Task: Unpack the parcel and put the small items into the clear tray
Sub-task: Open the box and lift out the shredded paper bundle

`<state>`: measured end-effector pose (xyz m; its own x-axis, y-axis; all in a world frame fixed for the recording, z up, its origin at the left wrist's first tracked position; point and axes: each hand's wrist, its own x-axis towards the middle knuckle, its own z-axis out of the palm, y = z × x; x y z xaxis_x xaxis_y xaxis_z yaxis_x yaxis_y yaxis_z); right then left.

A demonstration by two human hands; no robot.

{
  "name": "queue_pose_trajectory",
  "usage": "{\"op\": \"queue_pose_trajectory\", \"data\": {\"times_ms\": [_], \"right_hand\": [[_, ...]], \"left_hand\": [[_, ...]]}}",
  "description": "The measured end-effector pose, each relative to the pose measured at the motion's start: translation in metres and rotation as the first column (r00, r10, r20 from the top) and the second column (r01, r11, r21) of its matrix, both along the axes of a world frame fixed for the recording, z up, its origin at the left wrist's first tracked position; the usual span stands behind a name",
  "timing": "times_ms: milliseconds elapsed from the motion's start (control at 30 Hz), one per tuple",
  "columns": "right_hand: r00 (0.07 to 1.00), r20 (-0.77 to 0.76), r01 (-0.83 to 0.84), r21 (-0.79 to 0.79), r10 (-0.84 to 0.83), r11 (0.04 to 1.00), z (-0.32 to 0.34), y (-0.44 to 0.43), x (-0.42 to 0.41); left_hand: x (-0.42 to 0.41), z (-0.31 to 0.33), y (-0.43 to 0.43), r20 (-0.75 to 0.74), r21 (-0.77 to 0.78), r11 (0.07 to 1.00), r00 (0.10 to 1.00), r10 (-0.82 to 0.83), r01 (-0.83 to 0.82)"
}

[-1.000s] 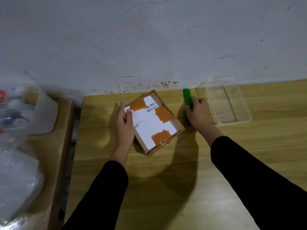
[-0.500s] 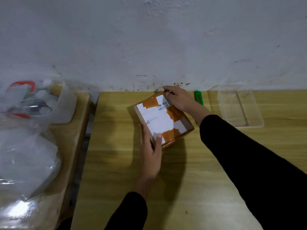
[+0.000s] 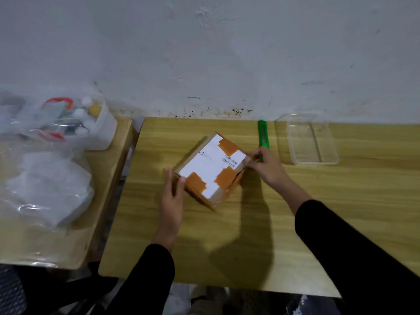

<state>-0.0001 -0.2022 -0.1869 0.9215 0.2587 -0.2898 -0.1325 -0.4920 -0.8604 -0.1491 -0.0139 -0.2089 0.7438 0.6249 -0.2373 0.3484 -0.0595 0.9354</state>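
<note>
parcel: brown cardboard box with white label and orange tape (image 3: 210,168) now turned, frame centre, sealed | left hand (image 3: 172,197) flat against its side, fingers apart | right hand (image 3: 266,163), off green plastic utility knife (image 3: 263,136), pinching box corner | clear plastic tray (image 3: 314,159) empty, upper right

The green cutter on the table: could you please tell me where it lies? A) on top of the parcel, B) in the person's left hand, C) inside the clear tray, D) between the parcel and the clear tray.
D: the green cutter lies flat on the table, with the parcel to its left and the empty clear tray to its right.
</note>
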Motion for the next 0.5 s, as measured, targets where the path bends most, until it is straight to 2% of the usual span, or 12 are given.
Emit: {"op": "queue_pose_trajectory", "data": {"times_ms": [100, 167, 267, 333, 400, 500], "right_hand": [[0.999, 0.020, 0.031, 0.009, -0.031, 0.999, -0.006, -0.018, -0.047], [0.998, 0.029, 0.051, -0.030, -0.050, 0.998, -0.010, -0.036, -0.072], [0.990, 0.139, 0.034, -0.115, -0.017, 0.993, -0.008, -0.064, -0.094], [0.957, 0.278, -0.027, -0.204, 0.084, 0.979, -0.002, -0.078, -0.096], [0.896, 0.362, -0.166, -0.263, 0.257, 0.950, 0.006, -0.079, -0.093], [0.786, 0.365, -0.374, -0.360, 0.498, 0.854, 0.018, -0.067, -0.088]], "left_hand": [[0.013, 0.002, -0.009, -0.115, 0.078, 0.991, 0.986, 0.120, -0.111], [0.020, 0.012, -0.025, -0.129, 0.122, 0.988, 0.986, 0.107, -0.091], [0.019, 0.026, -0.051, -0.081, 0.040, 0.999, 0.996, 0.030, -0.027], [0.011, 0.025, -0.067, -0.050, -0.012, 1.000, 0.998, -0.026, 0.026], [0.002, 0.021, -0.078, -0.007, -0.075, 0.997, 1.000, -0.012, 0.011], [-0.005, 0.019, -0.084, 0.021, -0.141, 0.990, 0.999, 0.033, -0.030]]}}
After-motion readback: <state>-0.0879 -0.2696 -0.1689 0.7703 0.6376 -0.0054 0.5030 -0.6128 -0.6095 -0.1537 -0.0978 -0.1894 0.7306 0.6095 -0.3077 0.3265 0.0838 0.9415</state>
